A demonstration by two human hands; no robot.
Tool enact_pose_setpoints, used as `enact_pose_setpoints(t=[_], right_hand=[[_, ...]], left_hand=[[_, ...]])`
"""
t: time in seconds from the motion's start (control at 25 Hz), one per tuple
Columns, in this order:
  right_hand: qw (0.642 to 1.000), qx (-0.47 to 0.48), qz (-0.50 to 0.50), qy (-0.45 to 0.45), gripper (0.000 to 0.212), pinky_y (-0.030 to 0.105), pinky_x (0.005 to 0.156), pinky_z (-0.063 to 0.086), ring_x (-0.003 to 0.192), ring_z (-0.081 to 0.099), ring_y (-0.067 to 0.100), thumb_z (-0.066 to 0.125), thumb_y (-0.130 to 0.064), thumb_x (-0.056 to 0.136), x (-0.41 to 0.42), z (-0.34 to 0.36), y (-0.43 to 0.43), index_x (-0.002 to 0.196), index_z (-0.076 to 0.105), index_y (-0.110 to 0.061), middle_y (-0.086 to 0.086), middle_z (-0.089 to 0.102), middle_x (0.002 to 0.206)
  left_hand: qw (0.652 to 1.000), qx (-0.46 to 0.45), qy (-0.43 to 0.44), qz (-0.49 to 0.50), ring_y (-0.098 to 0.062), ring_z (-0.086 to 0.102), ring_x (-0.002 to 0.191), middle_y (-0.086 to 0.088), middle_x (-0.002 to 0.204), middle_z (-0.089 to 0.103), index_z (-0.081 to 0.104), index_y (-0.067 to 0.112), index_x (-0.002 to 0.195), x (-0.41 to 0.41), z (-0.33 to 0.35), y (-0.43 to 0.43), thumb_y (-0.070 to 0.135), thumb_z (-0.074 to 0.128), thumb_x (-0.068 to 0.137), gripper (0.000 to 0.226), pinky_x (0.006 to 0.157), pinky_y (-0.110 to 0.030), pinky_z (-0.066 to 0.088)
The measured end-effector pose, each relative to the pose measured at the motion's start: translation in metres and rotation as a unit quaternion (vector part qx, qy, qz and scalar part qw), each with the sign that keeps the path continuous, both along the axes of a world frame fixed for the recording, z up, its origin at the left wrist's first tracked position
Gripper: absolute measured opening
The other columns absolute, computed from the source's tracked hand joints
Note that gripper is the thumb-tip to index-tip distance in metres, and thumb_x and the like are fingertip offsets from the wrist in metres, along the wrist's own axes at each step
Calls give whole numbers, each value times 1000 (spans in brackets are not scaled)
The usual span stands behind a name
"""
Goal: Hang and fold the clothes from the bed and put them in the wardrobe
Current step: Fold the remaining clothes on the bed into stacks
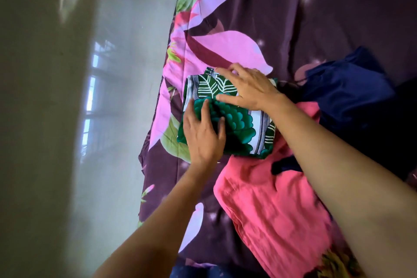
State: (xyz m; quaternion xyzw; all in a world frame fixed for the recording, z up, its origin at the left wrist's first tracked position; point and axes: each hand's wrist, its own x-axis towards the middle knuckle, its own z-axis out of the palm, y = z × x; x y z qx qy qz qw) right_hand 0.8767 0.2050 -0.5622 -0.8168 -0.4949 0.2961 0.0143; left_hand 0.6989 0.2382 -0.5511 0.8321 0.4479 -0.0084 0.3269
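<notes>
A folded green-and-white leaf-print garment (243, 126) lies on the purple flowered bedsheet (304, 18) near the bed's left edge. My left hand (203, 133) rests flat on its near left part, fingers straight and spread. Across its far part lies my right hand (246, 88), also flat with straight fingers pressing the cloth down. A pink garment (277, 210) is spread on the bed just below and right of the folded one. A dark blue garment (345, 95) lies crumpled to the right.
The shiny pale floor (79, 119) runs along the left of the bed edge. A black cloth (397, 133) sits at the far right beside the blue garment. A yellow-patterned piece (338, 264) shows at the bottom right.
</notes>
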Motion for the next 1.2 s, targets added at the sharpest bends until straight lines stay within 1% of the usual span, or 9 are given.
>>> enact_pose_setpoints(t=[0.08,0.24,0.32,0.44,0.52,0.6,0.8,0.92,1.2], right_hand=[[995,-80,53,23,91,46,100,39,116,50,36,43,-83,71,8,6,3,147,9,-45,14,45,128],[995,-85,37,32,104,43,95,41,112,53,37,59,-82,59,11,17,7,143,4,-53,17,52,121],[994,-79,-21,74,107,42,94,41,114,52,37,67,-78,55,8,20,8,142,11,-51,17,54,123],[968,-70,-181,157,96,41,97,42,117,50,30,74,-71,56,9,24,-6,135,27,-42,11,51,127],[910,-8,-301,286,86,37,99,44,113,54,21,78,-61,59,0,22,-27,131,36,-38,2,53,126],[835,72,-372,399,91,34,103,43,114,56,14,81,-48,57,-25,19,-44,135,35,-37,-4,55,130],[854,204,-334,342,110,3,103,24,124,30,-16,84,-18,67,-80,15,-63,150,11,-16,-16,24,140],[886,220,-301,277,114,20,113,13,141,11,4,76,-45,70,-88,27,-77,146,-7,-32,-13,10,146],[856,288,-369,218,51,39,116,25,133,37,19,67,-42,75,-146,114,-113,122,48,-50,1,40,133]], left_hand=[[973,-103,1,206,-30,30,129,-16,138,31,34,16,140,-12,9,-23,36,61,87,63,108,-36,21],[802,-395,-162,418,-19,47,125,2,144,34,1,43,141,-18,9,-56,42,74,75,98,108,-40,35],[821,-373,-183,392,-8,42,125,9,142,24,-9,31,147,-13,12,-65,20,70,83,102,110,-30,32],[853,-246,-226,400,-1,57,109,-3,138,46,17,39,140,-20,24,-61,13,66,85,79,98,-19,42],[866,-191,-259,384,-2,62,101,-3,121,59,25,57,128,-36,33,-41,31,63,85,63,95,-25,48],[895,-216,-256,293,-7,52,120,2,135,50,21,64,129,-54,23,-18,48,62,80,66,106,-35,41],[958,-216,-166,86,-5,36,134,13,145,37,23,50,140,-75,-4,14,61,74,63,93,110,-42,35],[946,-246,-199,69,-3,42,130,20,139,43,38,45,135,-75,6,18,49,77,65,79,108,-39,39],[929,-285,-234,20,2,57,110,12,122,59,52,25,129,-95,98,11,19,82,69,67,94,-19,46]])
